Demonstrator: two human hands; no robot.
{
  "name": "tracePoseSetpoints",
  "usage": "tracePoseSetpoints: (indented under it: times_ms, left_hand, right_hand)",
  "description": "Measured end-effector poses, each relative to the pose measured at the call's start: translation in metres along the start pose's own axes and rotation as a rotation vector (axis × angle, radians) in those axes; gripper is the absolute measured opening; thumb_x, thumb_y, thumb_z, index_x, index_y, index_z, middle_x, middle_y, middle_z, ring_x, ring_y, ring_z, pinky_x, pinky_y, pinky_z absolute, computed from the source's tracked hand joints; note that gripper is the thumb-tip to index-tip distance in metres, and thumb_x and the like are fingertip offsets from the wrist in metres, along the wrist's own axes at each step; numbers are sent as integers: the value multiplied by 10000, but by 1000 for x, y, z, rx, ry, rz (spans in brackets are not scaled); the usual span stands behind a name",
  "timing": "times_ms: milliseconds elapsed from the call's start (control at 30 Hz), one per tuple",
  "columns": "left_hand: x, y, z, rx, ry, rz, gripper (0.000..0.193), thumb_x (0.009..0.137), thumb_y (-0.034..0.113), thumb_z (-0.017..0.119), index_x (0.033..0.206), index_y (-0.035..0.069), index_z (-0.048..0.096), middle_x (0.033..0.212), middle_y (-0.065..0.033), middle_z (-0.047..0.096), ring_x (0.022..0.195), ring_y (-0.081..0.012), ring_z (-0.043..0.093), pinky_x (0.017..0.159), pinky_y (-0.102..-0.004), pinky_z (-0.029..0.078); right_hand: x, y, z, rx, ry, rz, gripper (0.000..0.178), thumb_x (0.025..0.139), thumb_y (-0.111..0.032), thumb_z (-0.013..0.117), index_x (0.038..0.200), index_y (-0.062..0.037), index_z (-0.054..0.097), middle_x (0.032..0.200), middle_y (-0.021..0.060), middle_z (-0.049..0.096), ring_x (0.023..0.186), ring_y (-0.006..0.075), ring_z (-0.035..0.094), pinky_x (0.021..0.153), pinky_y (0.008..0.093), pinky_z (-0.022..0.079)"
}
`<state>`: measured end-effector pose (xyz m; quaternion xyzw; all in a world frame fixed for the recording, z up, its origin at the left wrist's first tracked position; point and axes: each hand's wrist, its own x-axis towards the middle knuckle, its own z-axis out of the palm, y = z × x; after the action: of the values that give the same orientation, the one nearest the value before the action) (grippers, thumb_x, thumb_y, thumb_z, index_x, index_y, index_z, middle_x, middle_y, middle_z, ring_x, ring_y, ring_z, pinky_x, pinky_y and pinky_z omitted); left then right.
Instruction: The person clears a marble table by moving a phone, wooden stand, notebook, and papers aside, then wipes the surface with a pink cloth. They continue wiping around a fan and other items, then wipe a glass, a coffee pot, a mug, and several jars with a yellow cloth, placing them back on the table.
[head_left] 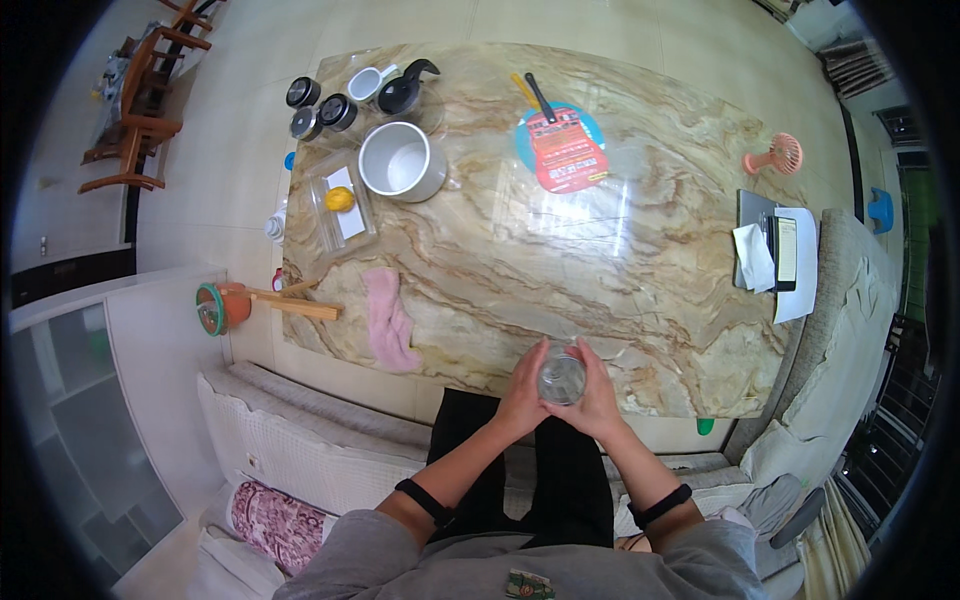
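If the surface (680, 320) is taken as a clock face with twelve at its far side, the clear round glass (562, 380) is at six o'clock, close to the near edge. The left hand (522, 392) touches it from its nine o'clock side and the right hand (600, 392) from its three o'clock side. The fingers of both hands are bent around the glass and hold it between them; the two hands come near to each other at its six o'clock side. Whether the bottom of the glass rests on the surface, I cannot tell. At eight o'clock lies a crumpled pink cloth (388, 320). At nine o'clock is a clear tray (325, 235), in which a yellow object (340, 199) lies on something white. At ten o'clock stands an open, pale metal pot (432, 180), with three dark-lidded jars (338, 112) behind it, near the rim. A white cup (367, 85) and a pitcher with a black lid (398, 96) are toward half past ten. Near half past twelve, a red card (572, 160) partly covers a blue disc (525, 145).
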<state>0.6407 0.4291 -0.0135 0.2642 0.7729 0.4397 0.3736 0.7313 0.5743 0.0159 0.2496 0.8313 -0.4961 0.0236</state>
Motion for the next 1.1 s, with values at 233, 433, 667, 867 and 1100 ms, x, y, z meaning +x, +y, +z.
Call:
tracePoseSetpoints:
  times_ms: [233, 433, 667, 867, 1100]
  left_hand:
    - [-11, -64, -99, -93, 360, -149, 1000, 718, 75, 814, 1533, 21, 237, 1489, -227, 372, 1393, -380, 374, 1132, -440, 343]
    - [-36, -127, -184, 63, 386, -204, 950, 729, 106, 819, 1509, 11, 286, 1449, -235, 392, 1362, -396, 379, 1124, -457, 347]
    - [-62, -173, -232, -18, 334, -262, 797, 775, 102, 766, 1466, 16, 377, 1398, -227, 457, 1304, -384, 445, 1105, -443, 372]
    - [-76, -186, -238, -83, 314, -309, 747, 798, 111, 754, 1452, 15, 405, 1391, -233, 468, 1291, -382, 466, 1098, -432, 383]
    - [-88, -193, -230, -257, 314, -346, 706, 855, 136, 736, 1462, 24, 394, 1388, -177, 480, 1306, -309, 468, 1088, -397, 378]
  right_hand:
    - [89, -74, 98, 28, 21, -87, 1113, 595, -222, 926, 1476, 27, 292, 1349, 211, 553, 1263, 355, 528, 1065, 428, 420]
    - [182, -124, 166, 51, 184, -117, 1050, 596, -187, 913, 1441, 43, 332, 1301, 221, 572, 1221, 388, 531, 1042, 434, 429]
    - [249, -149, 208, -1, 282, -136, 1075, 613, -204, 927, 1456, 32, 302, 1323, 226, 537, 1245, 359, 526, 1066, 412, 421]
    - [270, -155, 215, -11, 250, -80, 1080, 618, -212, 929, 1451, 44, 291, 1337, 229, 523, 1260, 363, 514, 1077, 411, 415]
    - [256, -146, 211, -58, 339, -188, 1008, 689, -238, 900, 1441, 52, 295, 1430, 253, 416, 1330, 372, 436, 1114, 430, 367]
